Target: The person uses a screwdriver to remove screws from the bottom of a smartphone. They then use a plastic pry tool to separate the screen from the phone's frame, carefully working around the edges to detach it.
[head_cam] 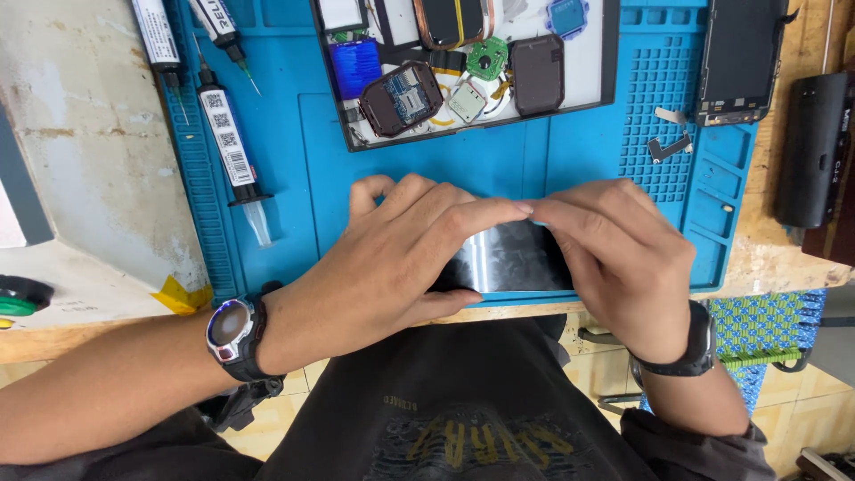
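Left hand point(405, 254): curled over the left part of a dark glossy panel point(512, 258), thumb under its near edge, fingers arched across the top, index tip reaching toward the right hand's fingertips; it grips the panel.
Right hand point(614, 254): bent over the panel's right end, fingertips pinched together at its far edge, touching the left index tip; it holds that end.
Panel: flat, black, reflective, lying at the near edge of a blue mat point(294, 160), between both hands.
Wrists: a watch point(233, 330) with a round face on the left, a black band point(686, 352) on the right.
Mat: blue, with ribbed rims and small compartments on its right side, spread on a worn desk point(98, 151).
Tray point(481, 67): black-rimmed, just beyond the hands, holding small watch bodies, a green round board and other parts.
Syringes point(227, 134): several labelled tubes with needle tips, on the mat's left edge.
Phone point(741, 58): dark, with no cover, at the mat's far right corner.
Black case point(812, 147): on the desk, right of the mat.
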